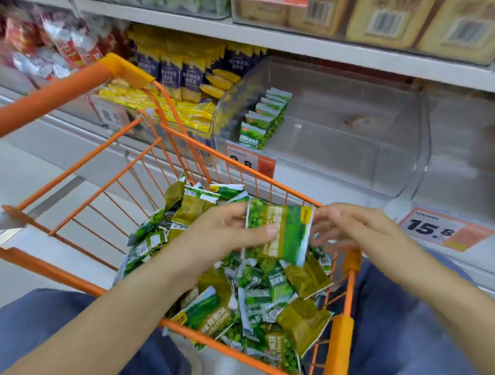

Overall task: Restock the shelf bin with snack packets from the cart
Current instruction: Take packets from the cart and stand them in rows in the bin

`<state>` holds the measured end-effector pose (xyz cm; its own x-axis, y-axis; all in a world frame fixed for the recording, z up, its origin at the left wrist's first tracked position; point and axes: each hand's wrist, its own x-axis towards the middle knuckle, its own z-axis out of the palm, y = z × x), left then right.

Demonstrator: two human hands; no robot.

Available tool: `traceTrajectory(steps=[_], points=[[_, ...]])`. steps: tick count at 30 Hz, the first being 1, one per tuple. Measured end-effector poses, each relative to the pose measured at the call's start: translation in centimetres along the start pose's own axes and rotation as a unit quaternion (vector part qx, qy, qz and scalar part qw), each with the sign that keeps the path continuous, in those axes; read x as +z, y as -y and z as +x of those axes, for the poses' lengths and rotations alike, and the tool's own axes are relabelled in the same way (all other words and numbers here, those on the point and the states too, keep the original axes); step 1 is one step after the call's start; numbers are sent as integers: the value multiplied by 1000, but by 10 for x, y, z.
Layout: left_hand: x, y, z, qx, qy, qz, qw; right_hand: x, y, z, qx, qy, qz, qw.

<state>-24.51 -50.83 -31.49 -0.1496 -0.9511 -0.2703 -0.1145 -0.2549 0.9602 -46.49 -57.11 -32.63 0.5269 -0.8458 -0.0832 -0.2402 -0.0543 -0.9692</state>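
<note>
An orange wire cart (71,162) in front of me holds a loose heap of green snack packets (252,301). Above the heap, my left hand (221,231) grips a green packet (278,231), thumb across its front. My right hand (349,228) touches that packet's right edge with its fingertips. On the shelf behind the cart stands a clear plastic bin (328,134). A short upright row of the same green packets (263,120) lines its left side, and the bin's other part holds nothing.
A neighbouring bin of yellow and purple packets (183,82) sits to the left, with red packets (48,42) further left. Price tags (437,229) hang on the shelf edge. Boxed goods (389,20) fill the shelf above. My knees in blue trousers flank the cart.
</note>
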Motion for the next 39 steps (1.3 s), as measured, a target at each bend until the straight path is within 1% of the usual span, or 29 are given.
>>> traceTrajectory(steps=[2, 4, 7, 9, 12, 13, 15, 17, 18, 19, 20, 21, 22, 23, 25, 26, 28, 31, 34, 37, 39], points=[[9, -10, 1, -40, -21, -122, 992, 0, 0, -2, 49, 1, 97, 994], [19, -17, 3, -57, -23, -190, 980, -2, 0, -3, 65, -11, 144, 987], [33, -19, 9, -74, 3, -184, 980, -11, 7, -5, 41, -8, 167, 985], [41, -20, 16, -82, 22, -185, 979, -19, 15, -10, 25, 3, 154, 988], [57, -21, 25, -88, 55, -188, 977, -31, 18, -18, 18, -2, 120, 993], [63, -22, 29, -83, 63, -183, 978, -36, 19, -20, 14, -5, 100, 995], [79, -25, 39, -54, 71, -136, 987, -50, 20, -26, 12, -13, 55, 998], [99, -33, 54, 11, 59, -30, 998, -73, 21, -35, 17, -49, 10, 999], [110, -36, 63, 61, 36, 56, 996, -88, 20, -40, 14, -78, -15, 997], [122, -40, 73, 120, 2, 161, 980, -106, 18, -46, 7, -115, -53, 992], [133, -42, 84, 188, -28, 274, 943, -125, 17, -53, -1, -158, -99, 983], [145, -43, 96, 253, -50, 359, 897, -146, 13, -60, -9, -203, -144, 968], [157, -42, 109, 302, -60, 410, 858, -166, 10, -69, -12, -246, -180, 952], [167, -40, 123, 321, -59, 443, 835, -185, 6, -78, -11, -283, -208, 936], [180, -34, 150, 315, -63, 500, 804, -222, -3, -96, 13, -332, -282, 900], [184, -31, 161, 319, -68, 535, 779, -239, -7, -104, 45, -339, -330, 880], [186, -24, 177, 336, -65, 592, 730, -269, -22, -116, 127, -316, -405, 849], [184, -19, 183, 358, -81, 614, 699, -299, -50, -122, 232, -222, -484, 814], [183, -17, 181, 379, -93, 623, 678, -306, -68, -116, 282, -133, -534, 785], [182, -15, 180, 385, -91, 620, 678, -306, -72, -106, 303, -83, -584, 749], [182, -15, 178, 387, -90, 613, 683, -306, -75, -101, 297, -59, -601, 740]])
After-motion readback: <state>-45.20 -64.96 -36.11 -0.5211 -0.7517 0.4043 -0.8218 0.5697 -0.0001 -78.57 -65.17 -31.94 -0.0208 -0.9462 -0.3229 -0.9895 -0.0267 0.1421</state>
